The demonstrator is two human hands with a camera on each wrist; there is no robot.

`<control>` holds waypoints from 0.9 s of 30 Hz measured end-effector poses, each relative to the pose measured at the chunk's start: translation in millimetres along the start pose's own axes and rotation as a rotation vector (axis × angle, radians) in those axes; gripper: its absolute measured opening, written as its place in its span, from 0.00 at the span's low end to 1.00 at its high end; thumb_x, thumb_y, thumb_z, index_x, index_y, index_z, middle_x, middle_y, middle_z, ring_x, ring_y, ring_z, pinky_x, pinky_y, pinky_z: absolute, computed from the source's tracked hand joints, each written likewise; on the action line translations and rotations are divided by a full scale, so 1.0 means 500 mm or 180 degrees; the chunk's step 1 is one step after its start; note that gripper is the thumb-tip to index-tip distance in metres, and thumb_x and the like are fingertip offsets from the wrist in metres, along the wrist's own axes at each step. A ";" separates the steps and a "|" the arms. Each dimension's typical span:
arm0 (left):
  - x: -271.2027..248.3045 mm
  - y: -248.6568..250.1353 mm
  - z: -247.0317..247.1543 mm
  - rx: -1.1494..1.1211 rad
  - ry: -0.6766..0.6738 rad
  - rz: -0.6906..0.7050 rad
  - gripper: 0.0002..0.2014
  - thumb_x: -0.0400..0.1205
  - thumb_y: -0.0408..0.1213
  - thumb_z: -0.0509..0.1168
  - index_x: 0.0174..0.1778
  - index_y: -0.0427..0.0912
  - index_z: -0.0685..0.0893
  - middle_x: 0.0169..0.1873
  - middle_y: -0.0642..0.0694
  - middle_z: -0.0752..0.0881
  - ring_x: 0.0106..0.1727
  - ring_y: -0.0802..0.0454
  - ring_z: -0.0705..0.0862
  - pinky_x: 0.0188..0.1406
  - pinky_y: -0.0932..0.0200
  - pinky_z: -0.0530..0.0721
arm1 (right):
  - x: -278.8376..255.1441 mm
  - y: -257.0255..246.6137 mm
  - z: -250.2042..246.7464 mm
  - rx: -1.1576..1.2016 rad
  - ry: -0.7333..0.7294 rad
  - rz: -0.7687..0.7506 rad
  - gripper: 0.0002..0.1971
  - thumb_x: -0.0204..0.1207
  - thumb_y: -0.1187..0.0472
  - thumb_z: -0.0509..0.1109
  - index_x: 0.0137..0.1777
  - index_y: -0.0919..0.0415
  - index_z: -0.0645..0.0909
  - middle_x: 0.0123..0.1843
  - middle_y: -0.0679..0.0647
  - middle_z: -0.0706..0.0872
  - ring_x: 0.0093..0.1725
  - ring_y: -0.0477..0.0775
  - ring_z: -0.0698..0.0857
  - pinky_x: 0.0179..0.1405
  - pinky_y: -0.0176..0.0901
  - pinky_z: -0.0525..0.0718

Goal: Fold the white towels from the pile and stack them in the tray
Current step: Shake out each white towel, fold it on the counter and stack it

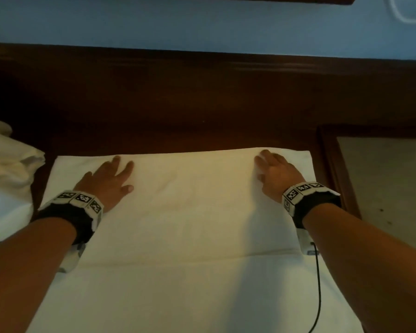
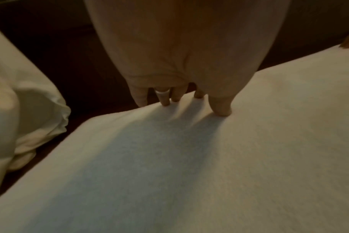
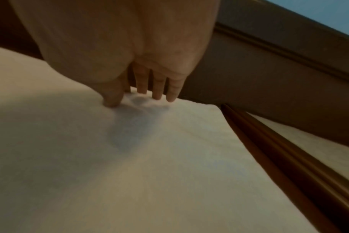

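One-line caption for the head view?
Both hands, left hand and right hand, press flat on a white towel spread between pile and tray.

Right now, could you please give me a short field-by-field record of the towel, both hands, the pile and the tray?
towel: white towel spread flat on the dark wooden surface, with a fold edge across its near part
left hand: fingers straight, pressing flat on the towel's far left part
right hand: fingers straight, resting on the towel near its far right corner
pile: crumpled white towels left of the spread towel
tray: wooden-rimmed tray to the right; no towel visible in the part shown
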State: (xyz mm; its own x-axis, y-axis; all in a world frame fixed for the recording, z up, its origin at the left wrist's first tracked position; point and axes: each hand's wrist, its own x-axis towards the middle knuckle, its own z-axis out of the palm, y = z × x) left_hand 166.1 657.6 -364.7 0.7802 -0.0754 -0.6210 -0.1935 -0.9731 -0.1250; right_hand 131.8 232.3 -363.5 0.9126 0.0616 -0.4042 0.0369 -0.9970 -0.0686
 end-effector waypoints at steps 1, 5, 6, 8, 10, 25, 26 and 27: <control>0.005 -0.002 -0.004 -0.0085 -0.0028 -0.0025 0.34 0.91 0.56 0.47 0.87 0.60 0.33 0.87 0.50 0.31 0.89 0.45 0.42 0.85 0.35 0.58 | 0.003 0.011 0.003 0.0070 0.0004 0.0013 0.30 0.86 0.56 0.60 0.85 0.53 0.55 0.88 0.52 0.52 0.85 0.60 0.56 0.80 0.60 0.67; 0.014 0.014 -0.035 -0.0077 0.0303 0.0009 0.32 0.91 0.54 0.48 0.89 0.56 0.41 0.89 0.49 0.41 0.89 0.45 0.51 0.85 0.41 0.61 | 0.029 0.021 -0.010 0.0048 0.0107 -0.0056 0.27 0.85 0.55 0.60 0.83 0.55 0.60 0.87 0.54 0.56 0.83 0.61 0.60 0.78 0.59 0.70; 0.022 0.022 -0.041 -0.0044 0.0375 0.0074 0.33 0.91 0.53 0.50 0.89 0.56 0.42 0.89 0.49 0.43 0.89 0.45 0.51 0.85 0.42 0.60 | 0.039 0.017 -0.016 -0.0002 0.0136 -0.0073 0.28 0.84 0.55 0.62 0.83 0.55 0.61 0.86 0.56 0.56 0.82 0.62 0.61 0.77 0.59 0.71; 0.034 0.037 -0.051 -0.0008 0.0460 0.0098 0.34 0.91 0.51 0.53 0.89 0.56 0.42 0.89 0.47 0.47 0.89 0.44 0.52 0.85 0.42 0.59 | 0.057 0.009 -0.022 -0.0079 0.0178 -0.0136 0.32 0.81 0.57 0.66 0.83 0.54 0.59 0.85 0.57 0.57 0.82 0.64 0.60 0.78 0.61 0.69; 0.043 0.041 -0.053 0.0054 0.0615 0.0033 0.34 0.89 0.51 0.57 0.89 0.54 0.49 0.86 0.44 0.60 0.85 0.41 0.61 0.83 0.41 0.63 | 0.070 0.009 -0.024 -0.0084 0.0210 -0.0139 0.34 0.80 0.57 0.68 0.84 0.54 0.59 0.83 0.57 0.62 0.80 0.64 0.63 0.79 0.62 0.67; -0.034 0.023 -0.075 -0.0828 0.1484 0.0393 0.08 0.85 0.39 0.67 0.46 0.46 0.73 0.39 0.47 0.74 0.38 0.47 0.74 0.42 0.48 0.70 | 0.006 0.023 -0.070 0.0384 0.0475 -0.0044 0.09 0.85 0.57 0.63 0.63 0.56 0.72 0.44 0.51 0.82 0.51 0.58 0.83 0.77 0.57 0.68; -0.051 0.017 -0.076 -0.0690 0.1564 0.0485 0.08 0.84 0.40 0.68 0.46 0.46 0.74 0.38 0.48 0.72 0.37 0.48 0.72 0.41 0.49 0.69 | -0.012 0.023 -0.079 0.0413 0.0485 -0.0016 0.09 0.85 0.56 0.63 0.62 0.55 0.72 0.44 0.49 0.81 0.50 0.58 0.83 0.70 0.57 0.75; -0.071 0.014 -0.079 -0.0521 0.1666 0.0597 0.09 0.83 0.40 0.70 0.45 0.46 0.75 0.36 0.50 0.71 0.34 0.50 0.71 0.40 0.50 0.68 | -0.033 0.023 -0.088 0.0432 0.0510 0.0006 0.09 0.85 0.54 0.64 0.61 0.55 0.73 0.43 0.49 0.80 0.49 0.57 0.82 0.62 0.56 0.81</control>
State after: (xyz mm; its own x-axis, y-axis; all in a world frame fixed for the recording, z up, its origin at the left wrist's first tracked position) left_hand 160.5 645.1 -313.1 0.9398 -0.3070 -0.1503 -0.2949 -0.9505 0.0975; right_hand 135.1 218.0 -317.5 0.9661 0.0406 -0.2550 -0.0102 -0.9808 -0.1947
